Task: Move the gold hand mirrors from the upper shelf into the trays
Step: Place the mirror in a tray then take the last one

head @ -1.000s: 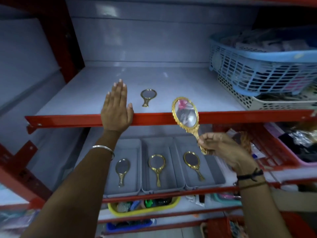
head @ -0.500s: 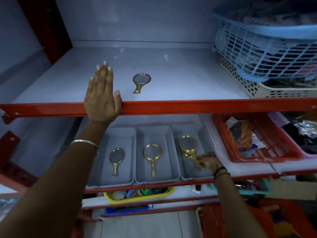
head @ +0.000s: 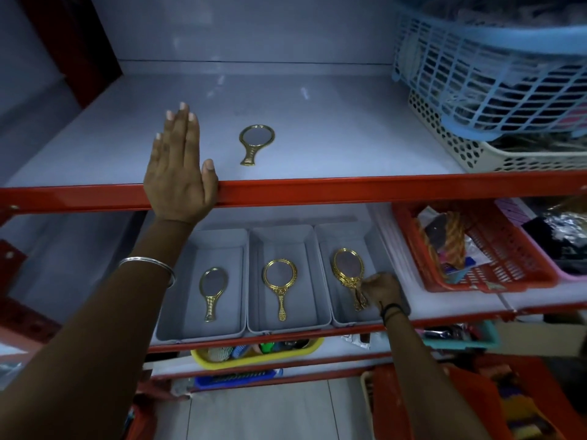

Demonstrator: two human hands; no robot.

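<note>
Fingers straight and together, the left hand [head: 178, 173] lies flat, palm down, on the red front edge of the upper shelf [head: 349, 188], gripping nothing; a silver bangle [head: 149, 265] circles its wrist. Just to its right, one gold hand mirror [head: 255, 142] lies on the grey shelf surface, handle toward the camera, apart from the hand.

On the shelf below, three grey trays sit side by side, touching. The left tray [head: 178, 328] holds a slim oval mirror [head: 212, 290] lying flat. The middle tray [head: 254, 322] holds a round mirror [head: 280, 282], also flat, handle toward the front. In the right tray [head: 371, 236], an ornate oval mirror [head: 347, 265] appears to rest on another of the same kind, the gold rims stacked. The right hand [head: 381, 290] reaches into this tray, its fingertips pinched on the ornate handle; a dark band sits on that wrist.

Farther right, a red basket [head: 495, 281] of mixed goods stands on the lower shelf, and a blue basket [head: 476, 74] sits stacked in a cream basket [head: 444, 144] on the upper shelf.
</note>
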